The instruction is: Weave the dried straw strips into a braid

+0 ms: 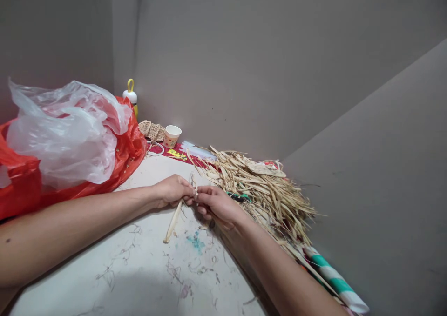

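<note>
My left hand and my right hand meet over the white table, fingers pinched together on pale dried straw strips. One flat strip hangs from the pinch down onto the table toward me. Just behind my right hand lies a big loose bundle of the same dried straw, with a dark green-banded thing partly buried in it.
A red plastic bag with a clear bag on top fills the left. At the back stand a small woven basket, a paper cup and a white bottle with a yellow loop. A green-and-white striped roll lies at the right edge. Brown walls enclose the table.
</note>
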`<state>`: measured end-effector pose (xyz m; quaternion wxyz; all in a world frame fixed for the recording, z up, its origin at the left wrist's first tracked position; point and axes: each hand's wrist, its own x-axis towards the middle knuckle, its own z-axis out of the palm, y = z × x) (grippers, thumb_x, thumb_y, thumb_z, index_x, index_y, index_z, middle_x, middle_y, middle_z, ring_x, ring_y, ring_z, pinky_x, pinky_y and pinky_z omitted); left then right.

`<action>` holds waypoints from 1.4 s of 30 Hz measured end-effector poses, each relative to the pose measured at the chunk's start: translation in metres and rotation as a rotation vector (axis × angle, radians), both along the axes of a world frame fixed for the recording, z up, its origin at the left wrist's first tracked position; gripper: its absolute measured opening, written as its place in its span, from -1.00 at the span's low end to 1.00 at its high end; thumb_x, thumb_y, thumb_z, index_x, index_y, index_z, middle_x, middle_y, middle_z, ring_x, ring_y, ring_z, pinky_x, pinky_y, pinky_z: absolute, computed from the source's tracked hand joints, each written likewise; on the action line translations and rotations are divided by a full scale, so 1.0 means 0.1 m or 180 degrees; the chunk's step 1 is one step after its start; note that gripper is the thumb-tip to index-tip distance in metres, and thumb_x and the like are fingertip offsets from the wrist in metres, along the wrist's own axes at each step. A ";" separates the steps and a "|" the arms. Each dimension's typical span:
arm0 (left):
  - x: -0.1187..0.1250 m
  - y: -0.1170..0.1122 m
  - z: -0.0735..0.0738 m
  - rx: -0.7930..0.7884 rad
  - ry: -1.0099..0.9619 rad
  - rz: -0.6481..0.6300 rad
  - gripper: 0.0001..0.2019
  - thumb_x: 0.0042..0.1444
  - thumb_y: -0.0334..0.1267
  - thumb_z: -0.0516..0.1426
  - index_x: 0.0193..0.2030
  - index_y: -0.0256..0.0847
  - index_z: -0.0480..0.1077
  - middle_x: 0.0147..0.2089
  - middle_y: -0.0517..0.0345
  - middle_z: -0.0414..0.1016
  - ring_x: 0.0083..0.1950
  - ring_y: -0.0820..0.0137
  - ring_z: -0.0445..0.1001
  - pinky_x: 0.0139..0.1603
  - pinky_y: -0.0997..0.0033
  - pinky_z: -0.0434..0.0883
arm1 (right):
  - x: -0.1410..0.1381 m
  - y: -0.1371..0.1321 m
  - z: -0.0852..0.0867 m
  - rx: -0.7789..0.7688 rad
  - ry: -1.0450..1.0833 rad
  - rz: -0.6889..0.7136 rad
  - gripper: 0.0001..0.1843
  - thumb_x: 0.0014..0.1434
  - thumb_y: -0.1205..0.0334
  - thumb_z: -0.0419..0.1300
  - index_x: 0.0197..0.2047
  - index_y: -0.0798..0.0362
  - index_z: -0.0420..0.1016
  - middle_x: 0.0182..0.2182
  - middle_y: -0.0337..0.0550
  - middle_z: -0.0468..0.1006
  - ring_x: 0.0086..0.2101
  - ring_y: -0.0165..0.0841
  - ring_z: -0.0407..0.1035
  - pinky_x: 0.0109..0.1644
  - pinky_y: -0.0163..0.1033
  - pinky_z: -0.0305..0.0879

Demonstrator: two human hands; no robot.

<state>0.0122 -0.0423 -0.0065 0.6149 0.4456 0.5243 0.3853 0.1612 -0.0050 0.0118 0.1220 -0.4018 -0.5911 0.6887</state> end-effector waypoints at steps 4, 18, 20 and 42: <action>-0.03 0.01 0.00 0.0052 -0.0032 -0.0034 -0.76 -0.15 -0.17 0.16 -0.65 -0.25 0.24 -0.72 0.34 0.19 -0.74 0.66 -0.11 -0.68 0.47 -0.25 | 0.02 0.05 0.04 0.0104 -0.0089 0.0144 -0.82 -0.04 0.17 0.19 -0.47 0.12 0.37 -0.54 -0.25 0.41 -0.68 -0.61 -0.05 -0.67 -0.45 -0.26; -0.06 0.00 0.10 0.0058 0.0352 -0.0272 -0.83 -0.09 -0.24 0.10 -0.58 -0.28 0.35 -0.72 0.36 0.10 -0.73 0.62 -0.10 -0.67 0.47 -0.19 | 0.11 0.15 -0.08 0.1333 -0.0513 0.0704 -0.64 0.14 0.00 0.05 -0.50 0.10 0.36 -0.62 -0.33 0.19 -0.59 -0.51 0.00 -0.55 -0.37 -0.08; -0.06 0.00 0.08 0.0144 0.0504 -0.0323 -0.82 -0.08 -0.25 0.08 -0.63 -0.25 0.29 -0.74 0.35 0.08 -0.73 0.61 -0.07 -0.67 0.47 -0.16 | 0.12 0.13 -0.07 0.1175 -0.0582 0.0649 -0.65 0.15 0.02 0.05 -0.52 0.09 0.32 -0.64 -0.36 0.16 -0.63 -0.53 -0.05 -0.59 -0.39 -0.13; 0.07 -0.21 0.36 0.1389 0.3156 -0.0604 -0.76 0.03 -0.32 -0.03 -0.41 -0.23 0.47 -0.41 0.08 0.52 -0.39 0.37 0.42 -0.41 0.47 0.23 | 0.02 0.00 -0.17 -0.0284 0.0153 -0.0277 -0.75 -0.07 0.23 0.11 -0.66 0.04 0.12 -0.81 -0.51 -0.03 -0.76 -0.64 -0.30 -0.72 -0.43 -0.42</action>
